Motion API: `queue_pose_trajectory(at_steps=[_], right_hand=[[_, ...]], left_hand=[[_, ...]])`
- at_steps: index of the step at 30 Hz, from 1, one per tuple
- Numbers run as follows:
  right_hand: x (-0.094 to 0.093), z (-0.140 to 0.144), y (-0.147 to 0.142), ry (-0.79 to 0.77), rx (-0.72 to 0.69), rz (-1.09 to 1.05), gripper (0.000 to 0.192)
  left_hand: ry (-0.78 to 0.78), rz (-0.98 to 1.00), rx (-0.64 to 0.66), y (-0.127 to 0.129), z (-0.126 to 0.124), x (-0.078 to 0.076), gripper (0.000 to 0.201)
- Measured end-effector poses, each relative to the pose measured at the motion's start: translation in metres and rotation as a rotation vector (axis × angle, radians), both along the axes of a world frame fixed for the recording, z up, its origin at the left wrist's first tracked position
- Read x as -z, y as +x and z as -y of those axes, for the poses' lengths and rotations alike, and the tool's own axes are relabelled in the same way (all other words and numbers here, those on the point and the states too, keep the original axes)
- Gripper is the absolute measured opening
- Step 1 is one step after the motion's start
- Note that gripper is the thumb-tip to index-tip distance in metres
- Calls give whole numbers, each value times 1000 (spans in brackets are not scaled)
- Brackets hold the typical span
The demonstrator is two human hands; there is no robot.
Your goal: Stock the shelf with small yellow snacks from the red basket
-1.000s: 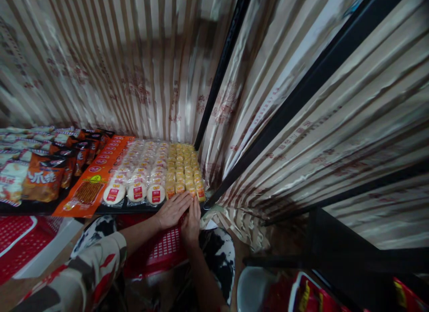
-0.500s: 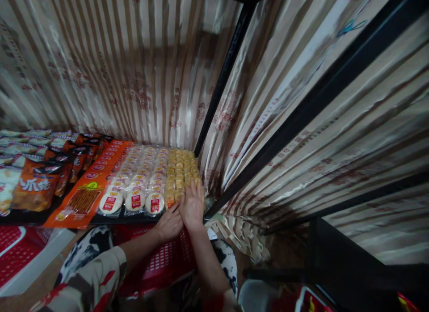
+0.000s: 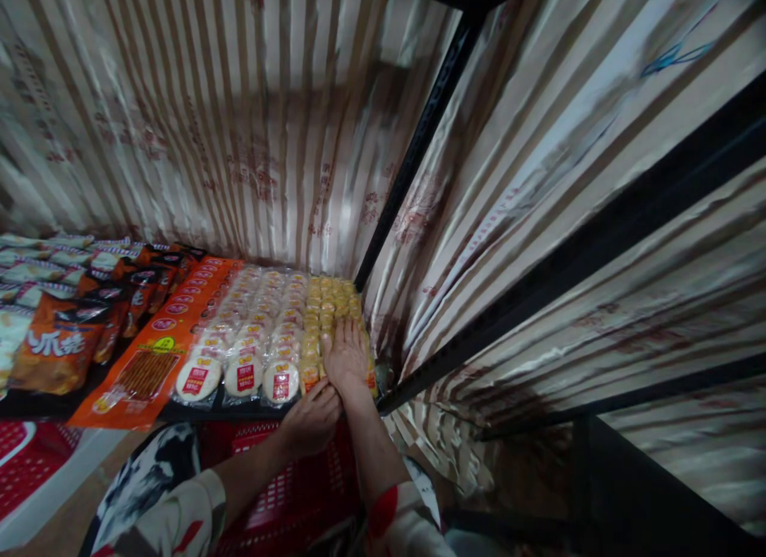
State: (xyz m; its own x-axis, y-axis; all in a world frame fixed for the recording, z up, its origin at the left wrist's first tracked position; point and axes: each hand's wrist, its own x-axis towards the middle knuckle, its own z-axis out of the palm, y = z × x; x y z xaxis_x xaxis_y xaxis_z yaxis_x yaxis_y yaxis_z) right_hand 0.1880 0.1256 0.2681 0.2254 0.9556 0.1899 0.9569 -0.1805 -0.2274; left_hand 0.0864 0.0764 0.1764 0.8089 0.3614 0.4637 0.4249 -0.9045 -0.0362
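Yellow snack packs (image 3: 326, 302) in rows on the black shelf (image 3: 36, 404), my right hand (image 3: 347, 356) flat on them (fingers extended, gripping nothing), my left hand (image 3: 312, 420) loosely curled at the shelf edge, round white cakes (image 3: 251, 345) just beside.

The right hand (image 3: 347, 357) now lies flat, palm down, on the rows of small yellow wrapped snack packets (image 3: 326, 306), where a second ago it stood at their near edge, side by side with the left hand (image 3: 312, 420). The left hand has drawn back from the packets' front edge and now sits below it, just behind the right wrist, fingers bent toward it.
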Motion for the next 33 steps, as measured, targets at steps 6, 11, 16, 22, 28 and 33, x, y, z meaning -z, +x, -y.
queue_pose_trajectory(at_steps=[6,11,16,22,28,33], right_hand=[[-2,-16,0,-129,-35,-27,64],[-4,-26,-9,-50,-107,-9,62],[0,-37,-20,-124,-205,-25,59],[-10,-53,-14,-91,-184,-14,57],[-14,-66,-8,-180,-148,-31,60],[-23,-50,11,-13,100,-53,62]], left_hand=[[-15,-60,-13,3,0,-7,35],[-40,-40,5,3,-1,-3,34],[-41,46,26,3,-2,-2,34],[9,143,24,3,-2,0,37],[59,161,-4,4,-2,12,40],[64,118,-1,3,-3,6,46]])
